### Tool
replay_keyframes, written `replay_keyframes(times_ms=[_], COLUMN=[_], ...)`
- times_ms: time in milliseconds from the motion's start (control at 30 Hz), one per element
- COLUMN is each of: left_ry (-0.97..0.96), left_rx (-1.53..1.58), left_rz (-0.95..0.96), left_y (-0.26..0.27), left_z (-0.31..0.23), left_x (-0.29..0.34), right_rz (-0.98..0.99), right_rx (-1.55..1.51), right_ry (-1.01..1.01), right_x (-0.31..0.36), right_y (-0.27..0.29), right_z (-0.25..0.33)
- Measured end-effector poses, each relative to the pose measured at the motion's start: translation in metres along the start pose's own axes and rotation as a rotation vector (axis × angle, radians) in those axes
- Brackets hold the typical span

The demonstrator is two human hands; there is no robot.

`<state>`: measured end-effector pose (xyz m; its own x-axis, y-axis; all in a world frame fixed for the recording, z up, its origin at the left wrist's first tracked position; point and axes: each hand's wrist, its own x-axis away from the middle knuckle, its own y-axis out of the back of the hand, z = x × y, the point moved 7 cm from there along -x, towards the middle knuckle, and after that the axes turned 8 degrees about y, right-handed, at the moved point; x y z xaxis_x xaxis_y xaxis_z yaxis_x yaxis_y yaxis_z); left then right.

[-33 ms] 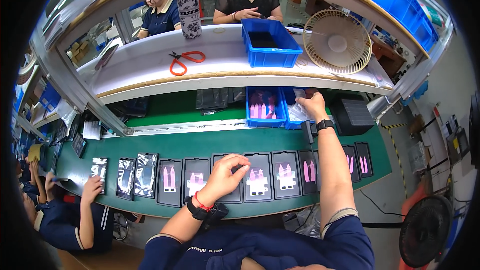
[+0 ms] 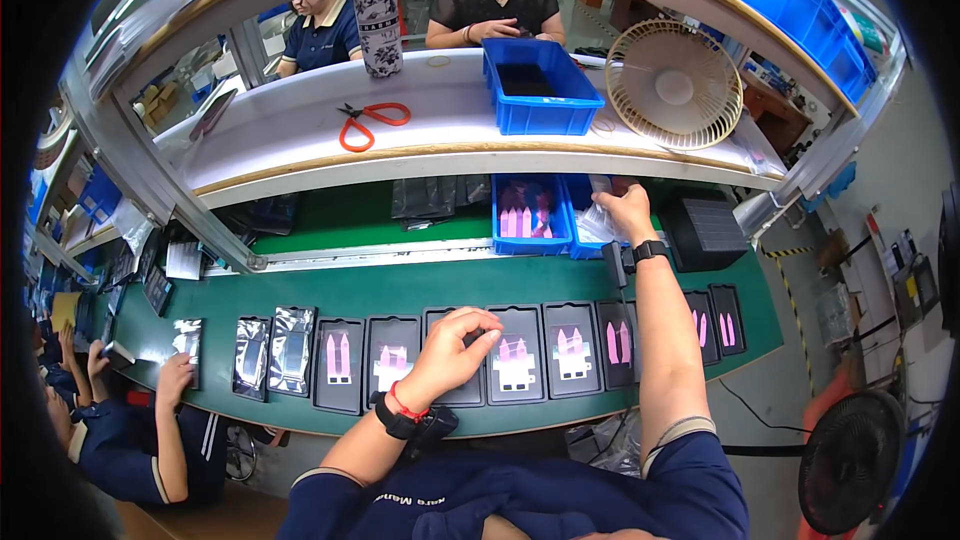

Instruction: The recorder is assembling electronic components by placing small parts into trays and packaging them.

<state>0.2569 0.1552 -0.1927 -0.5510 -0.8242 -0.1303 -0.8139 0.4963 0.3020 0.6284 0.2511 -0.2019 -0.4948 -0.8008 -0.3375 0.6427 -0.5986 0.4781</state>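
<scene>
Reaching into a blue bin [image 2: 600, 230] at the bench's [image 2: 400, 290] far edge, the right hand [image 2: 625, 210] grasps a clear bag [image 2: 598, 225]; the left hand [image 2: 455, 345] pinches a black tray [image 2: 462, 370] in the row.

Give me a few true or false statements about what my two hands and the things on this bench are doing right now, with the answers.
1. The right hand reaches into a blue bin beyond the green belt. True.
2. The left hand holds the orange scissors. False: the scissors lie untouched on the white shelf; the left hand rests over a black tray on the belt.
3. A row of black trays lies along the belt's near edge. True.
4. The round beige fan stands on the floor. False: the beige fan sits on the white shelf.
</scene>
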Motion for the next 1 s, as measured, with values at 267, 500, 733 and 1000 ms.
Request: replay_keyframes(times_ms=[267,500,733,1000], left_ry=[0.181,0.272,0.399,0.473], left_rx=[0.415,1.193,1.22,1.22], left_rz=[0.079,0.327,0.256,-0.052], left_y=[-0.022,-0.044,-0.015,0.044], left_z=[0.029,0.027,0.054,0.085], left_x=[-0.037,-0.051,0.003,0.069], right_rz=[0.049,0.488,0.553,0.72], right_rx=[-0.572,-0.575,-0.825,-0.747], right_ry=[0.178,0.168,-0.189,-0.106], right_x=[0.023,0.154,0.193,0.232], right_y=[-0.023,-0.098,-0.116,-0.159], right_z=[0.057,0.117,0.121,0.155])
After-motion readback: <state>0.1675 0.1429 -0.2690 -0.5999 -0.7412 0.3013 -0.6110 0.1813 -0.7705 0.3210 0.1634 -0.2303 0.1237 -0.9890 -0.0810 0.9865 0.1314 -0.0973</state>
